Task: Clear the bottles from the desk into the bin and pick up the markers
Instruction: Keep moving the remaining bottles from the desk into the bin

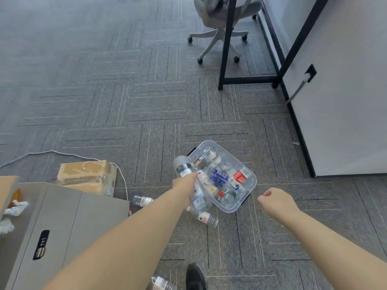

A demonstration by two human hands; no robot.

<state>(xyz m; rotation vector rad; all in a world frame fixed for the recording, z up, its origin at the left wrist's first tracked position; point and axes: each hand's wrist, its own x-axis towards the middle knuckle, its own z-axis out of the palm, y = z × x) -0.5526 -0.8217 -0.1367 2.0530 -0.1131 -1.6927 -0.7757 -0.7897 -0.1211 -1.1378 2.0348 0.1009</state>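
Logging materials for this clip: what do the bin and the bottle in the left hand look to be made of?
The bin looks like clear, glossy rigid plastic: the bottles inside and the carpet show through its walls. The bottle in the left hand also seems clear plastic, with a matte grey cap and a paper or film label; motion blur leaves the finish uncertain.

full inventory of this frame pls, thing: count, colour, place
clear plastic bin: one, transparent, on carpet, centre
bottles in bin: several, clear with blue, red and white labels; exact count unclear
loose clear bottles on floor: at least three, beside the bin and near the shoe
brown cardboard box: one, floor, left
grey cabinet: one, lower left
grey office chair: one, top, by black desk frame
black shoe: one, bottom
left hand: gripping clear bottles beside the bin
right hand: loosely curled, empty
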